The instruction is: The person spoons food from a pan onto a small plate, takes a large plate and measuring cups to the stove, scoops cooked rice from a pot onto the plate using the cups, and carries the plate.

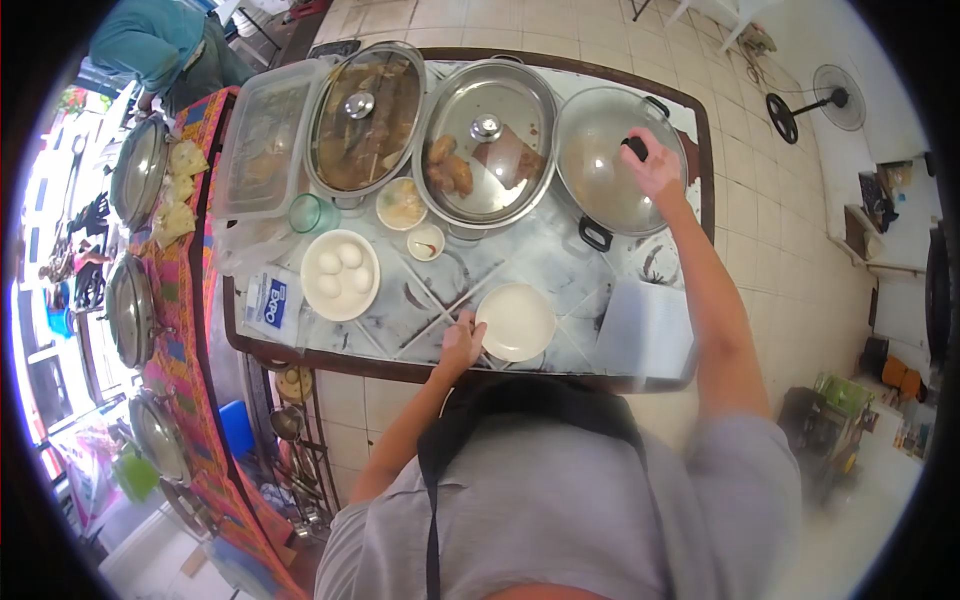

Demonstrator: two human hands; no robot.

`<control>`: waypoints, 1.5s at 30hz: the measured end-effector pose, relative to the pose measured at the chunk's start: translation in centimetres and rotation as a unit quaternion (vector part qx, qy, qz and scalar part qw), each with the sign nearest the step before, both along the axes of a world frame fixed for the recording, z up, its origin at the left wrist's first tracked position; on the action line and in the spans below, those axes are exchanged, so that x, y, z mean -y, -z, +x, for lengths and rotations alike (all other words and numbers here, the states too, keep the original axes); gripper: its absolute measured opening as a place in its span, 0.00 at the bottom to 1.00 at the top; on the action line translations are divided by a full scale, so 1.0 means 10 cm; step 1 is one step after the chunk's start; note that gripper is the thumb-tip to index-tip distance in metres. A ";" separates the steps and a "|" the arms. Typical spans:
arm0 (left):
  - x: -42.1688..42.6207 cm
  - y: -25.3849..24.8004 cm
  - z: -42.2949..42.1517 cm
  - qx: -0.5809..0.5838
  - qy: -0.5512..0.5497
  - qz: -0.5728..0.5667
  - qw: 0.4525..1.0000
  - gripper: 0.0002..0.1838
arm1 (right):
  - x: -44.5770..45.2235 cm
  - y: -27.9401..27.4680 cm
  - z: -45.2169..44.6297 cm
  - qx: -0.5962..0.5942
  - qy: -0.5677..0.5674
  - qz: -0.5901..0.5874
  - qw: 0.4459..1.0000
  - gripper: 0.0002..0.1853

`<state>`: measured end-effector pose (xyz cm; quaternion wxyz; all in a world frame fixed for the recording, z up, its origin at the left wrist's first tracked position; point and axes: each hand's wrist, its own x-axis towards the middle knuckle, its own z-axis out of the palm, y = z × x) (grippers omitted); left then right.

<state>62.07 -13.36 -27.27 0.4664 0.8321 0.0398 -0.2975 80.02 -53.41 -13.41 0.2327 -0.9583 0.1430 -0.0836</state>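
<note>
My right hand (654,166) is closed around the black knob (636,148) of a round glass lid (600,185), which lies over a pot with black side handles (595,235). Whatever the pot holds is blurred by the glass. Near the front edge of the table, my left hand (461,345) grips the left rim of a bare white plate (517,322). Left of that plate, a second white plate (352,300) carries several peeled eggs (342,262). Beyond my hands stands an oval pan with a glass lid (487,128), with brown pieces of food inside.
Another lidded oval pan (358,105) and a plastic tub (262,150) fill the back left. Small bowls (426,242), a green glass (308,213) and an EXPO packet (272,302) stand nearby. A whitish sheet (640,330) covers the front right corner. A person (150,40) bends over at upper left.
</note>
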 end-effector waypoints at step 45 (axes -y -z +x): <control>-0.75 -0.42 4.49 0.458 0.025 0.261 0.849 0.22 | -1.22 -0.99 0.04 0.017 0.010 0.084 0.996 0.15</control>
